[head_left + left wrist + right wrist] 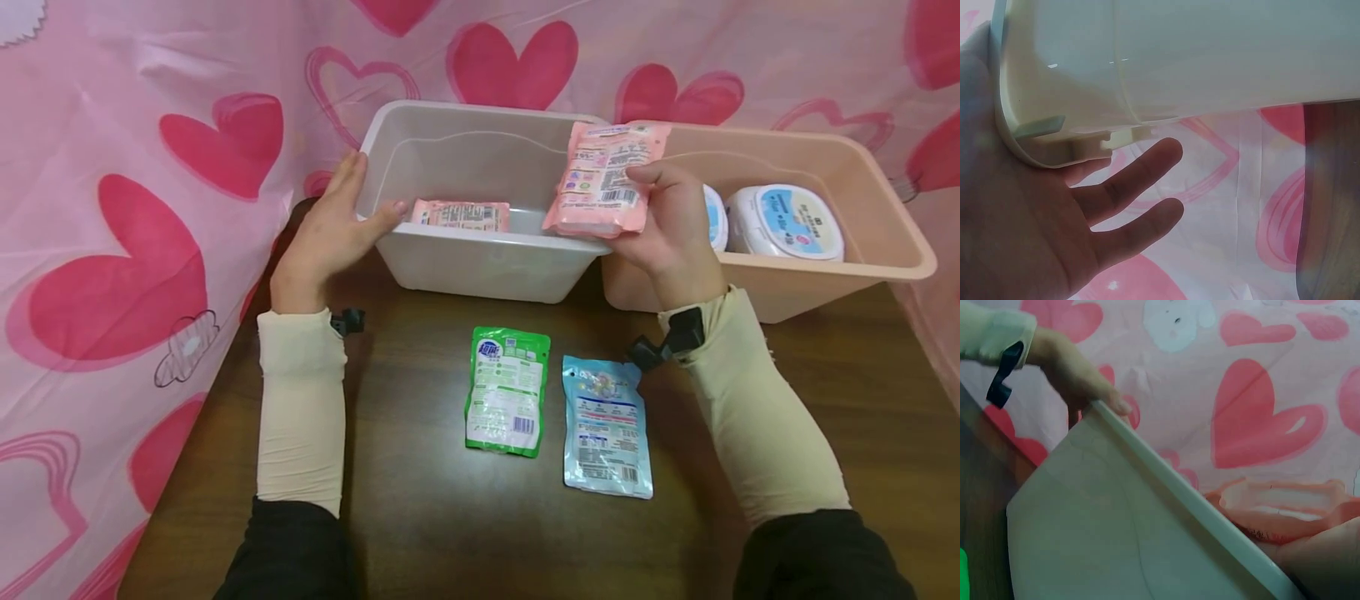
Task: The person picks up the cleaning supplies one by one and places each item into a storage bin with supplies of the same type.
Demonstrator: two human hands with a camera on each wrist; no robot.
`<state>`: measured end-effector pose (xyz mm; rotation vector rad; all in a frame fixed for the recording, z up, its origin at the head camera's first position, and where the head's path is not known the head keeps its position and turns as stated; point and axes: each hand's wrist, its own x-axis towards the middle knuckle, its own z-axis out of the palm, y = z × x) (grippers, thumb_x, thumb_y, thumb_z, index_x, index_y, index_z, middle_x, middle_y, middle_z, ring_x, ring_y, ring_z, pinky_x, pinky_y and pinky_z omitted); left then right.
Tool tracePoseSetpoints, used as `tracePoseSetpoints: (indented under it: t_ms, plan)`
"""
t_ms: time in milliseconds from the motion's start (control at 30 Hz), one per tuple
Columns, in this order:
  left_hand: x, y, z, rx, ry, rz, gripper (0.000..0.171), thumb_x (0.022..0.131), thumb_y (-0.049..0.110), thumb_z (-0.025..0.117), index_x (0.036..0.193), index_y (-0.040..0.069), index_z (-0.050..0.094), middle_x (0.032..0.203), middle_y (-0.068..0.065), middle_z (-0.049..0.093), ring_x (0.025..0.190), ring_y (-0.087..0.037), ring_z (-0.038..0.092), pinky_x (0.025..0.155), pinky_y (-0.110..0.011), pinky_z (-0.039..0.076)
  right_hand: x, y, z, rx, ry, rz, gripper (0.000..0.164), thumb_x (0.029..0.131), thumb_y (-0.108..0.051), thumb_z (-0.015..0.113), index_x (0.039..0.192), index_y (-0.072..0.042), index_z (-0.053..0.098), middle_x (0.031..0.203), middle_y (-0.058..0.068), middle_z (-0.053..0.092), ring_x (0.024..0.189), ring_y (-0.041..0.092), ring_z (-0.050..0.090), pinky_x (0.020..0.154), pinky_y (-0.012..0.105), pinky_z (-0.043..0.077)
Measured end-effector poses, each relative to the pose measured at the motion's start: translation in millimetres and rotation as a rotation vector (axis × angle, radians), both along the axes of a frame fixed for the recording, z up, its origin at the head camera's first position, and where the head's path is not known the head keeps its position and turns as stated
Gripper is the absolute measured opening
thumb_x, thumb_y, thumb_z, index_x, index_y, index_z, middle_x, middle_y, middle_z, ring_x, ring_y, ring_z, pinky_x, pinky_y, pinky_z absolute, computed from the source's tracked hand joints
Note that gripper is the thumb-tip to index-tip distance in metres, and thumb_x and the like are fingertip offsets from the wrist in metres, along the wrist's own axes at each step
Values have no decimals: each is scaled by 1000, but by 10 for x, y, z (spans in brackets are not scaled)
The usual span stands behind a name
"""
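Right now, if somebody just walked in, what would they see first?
Probably the big red hearts on the pink cloth behind the grey bin. Next, the pink packet in the right hand, held up at that bin's right end. Then the bright green packet on the brown table.

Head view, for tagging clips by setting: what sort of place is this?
Probably an indoor tabletop filming corner, judging by the dark-brown wood-look table, pink heart-printed backdrop sheet and light-grey rectangular plastic bin.
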<state>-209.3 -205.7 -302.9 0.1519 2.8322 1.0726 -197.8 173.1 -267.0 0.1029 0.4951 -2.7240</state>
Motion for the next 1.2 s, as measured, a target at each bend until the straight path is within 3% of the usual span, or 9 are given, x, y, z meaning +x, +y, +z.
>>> tracePoseSetpoints:
  t_ms: [367, 533, 633, 833, 1067, 1200]
  plan:
    - [12, -47, 12, 25, -7, 5, 98, 88, 72, 56, 160, 40, -2, 166, 19, -7, 153, -23, 5, 116, -63, 12, -76, -44, 10, -59, -73, 80, 61, 99, -4, 44, 156, -17, 29, 161, 6, 30, 147, 31, 23, 116, 63, 14]
    - [11, -49, 12, 33, -13, 13, 97, 88, 70, 57, 160, 41, -1, 165, 21, -6, 153, -22, 6, 116, -63, 12, -98, -28, 51, 6, -75, 110, 61, 100, -5, 43, 157, -19, 29, 162, 5, 28, 148, 31, 21, 117, 62, 13]
    - [-3, -33, 10, 34, -10, 12, 97, 89, 69, 57, 160, 41, -1, 165, 21, -6, 153, -22, 7, 117, -62, 13, -102, -21, 70, 48, -89, 112, 59, 100, -6, 45, 155, -19, 31, 161, 6, 31, 147, 32, 24, 116, 64, 14]
    - [-30, -7, -20, 21, 17, -8, 95, 90, 67, 56, 162, 35, 3, 167, 15, -3, 152, -20, 8, 119, -57, 13, -115, -38, 68, 23, -139, 79, 54, 98, -11, 54, 149, -17, 39, 154, 13, 40, 138, 51, 32, 109, 73, 18]
    - [-62, -11, -43, 20, 31, -17, 94, 92, 66, 55, 162, 32, 3, 167, 15, -4, 152, -14, 6, 121, -50, 11, -129, -45, 69, 55, -127, 45, 49, 98, -26, 60, 145, -18, 49, 150, 11, 46, 133, 38, 38, 107, 72, 19]
    - [-70, -18, -50, 17, 26, -16, 94, 92, 67, 54, 162, 33, 2, 167, 16, -4, 152, -15, 6, 120, -50, 11, -148, -56, 87, 64, -137, 62, 51, 97, -31, 63, 144, -19, 50, 151, 10, 44, 132, 44, 39, 107, 68, 25]
